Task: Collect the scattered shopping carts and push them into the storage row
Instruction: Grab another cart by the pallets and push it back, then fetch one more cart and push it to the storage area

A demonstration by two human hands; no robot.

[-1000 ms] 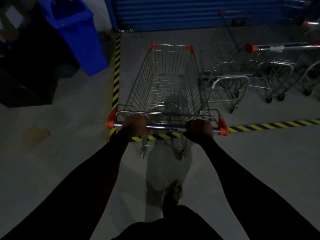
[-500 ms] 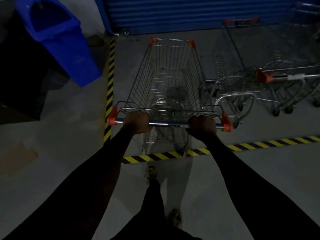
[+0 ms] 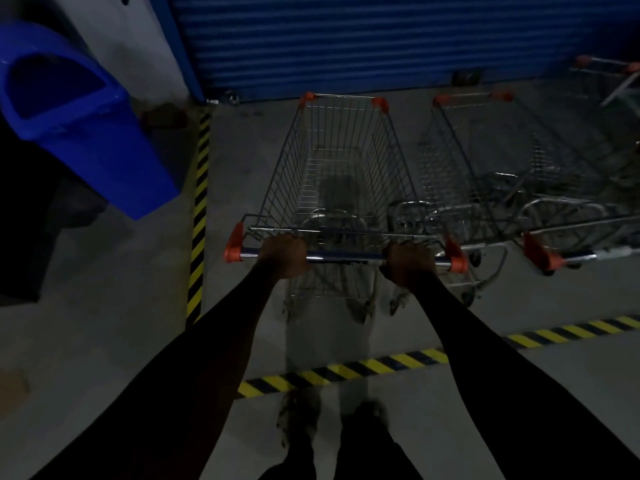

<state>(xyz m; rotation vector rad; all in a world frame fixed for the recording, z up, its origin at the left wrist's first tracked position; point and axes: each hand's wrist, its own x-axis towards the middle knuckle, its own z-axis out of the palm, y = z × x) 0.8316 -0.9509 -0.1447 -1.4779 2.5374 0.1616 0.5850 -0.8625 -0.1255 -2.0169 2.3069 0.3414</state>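
A wire shopping cart (image 3: 341, 168) with orange corner caps stands straight ahead of me, its basket empty. Its steel handle bar (image 3: 344, 258) runs across the middle of the view. My left hand (image 3: 284, 256) grips the bar near its left end, and my right hand (image 3: 408, 259) grips it near the right end. The whole cart is inside the yellow-black floor tape (image 3: 346, 370). Right beside it stands a second parked cart (image 3: 485, 161), and a third cart's handle (image 3: 581, 254) shows at the right edge.
A blue roller shutter (image 3: 346, 39) closes the bay just beyond the cart's nose. A blue bin (image 3: 79, 123) leans at the left, outside the striped tape line (image 3: 200, 209). Another cart (image 3: 609, 74) stands at the far right. My feet (image 3: 329, 420) are behind the tape.
The cart has rolled forward over the floor tape into the bay, closer to the shutter and alongside the parked cart. Both hands kept their grip on the bar.
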